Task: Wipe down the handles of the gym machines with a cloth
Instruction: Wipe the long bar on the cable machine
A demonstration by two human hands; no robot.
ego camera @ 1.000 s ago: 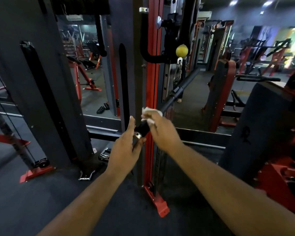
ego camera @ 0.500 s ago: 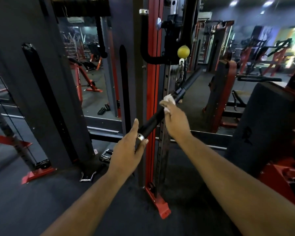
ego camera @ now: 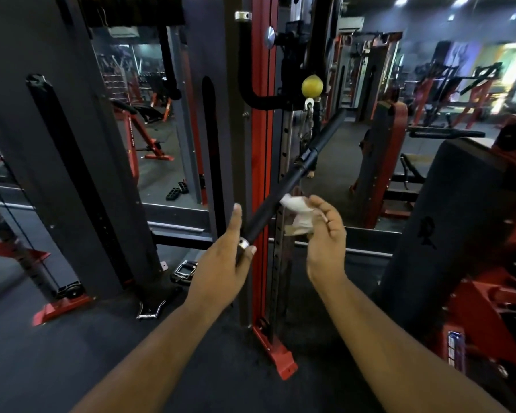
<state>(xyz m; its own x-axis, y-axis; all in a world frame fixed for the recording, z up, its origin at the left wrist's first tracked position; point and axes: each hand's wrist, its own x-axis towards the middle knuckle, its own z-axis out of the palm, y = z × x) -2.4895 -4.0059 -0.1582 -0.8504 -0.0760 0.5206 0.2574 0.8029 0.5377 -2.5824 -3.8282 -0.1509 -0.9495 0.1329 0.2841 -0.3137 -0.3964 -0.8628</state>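
Bar (ego camera: 283, 195): black, straight, slanting from lower left up to upper right in front of the red post (ego camera: 261, 162). Hanging near mid-length from a clip (ego camera: 309, 104) under the yellow ball (ego camera: 312, 84). Near end finishing in a chrome collar (ego camera: 244, 242).

Left hand (ego camera: 228, 260): supporting that near end. Thumb tip pressing against the collar, index finger stretching straight up alongside the bar. Other fingers hidden behind the hand; not possible to tell whether wrapping round the end.

Right hand (ego camera: 325, 236): grasping the cloth (ego camera: 300, 214), white and crumpled, between thumb and curled fingers. Palm facing left. Hand sitting just right of the bar, clear of it. Upper corner of the cloth lying right at the bar's edge, part-way up the near grip; contact or small gap not resolvable.

Surroundings: dark rubber floor (ego camera: 72, 368) below. Chrome handle (ego camera: 149, 310) lying on the floor by the foot of the grey column (ego camera: 57, 162); second small handle (ego camera: 183, 271) lying beside it, nearer the post. Black padded seat (ego camera: 447, 222) on a red frame standing at right. More red-and-black machines (ego camera: 447, 93) filling the far room, too blurred to identify.
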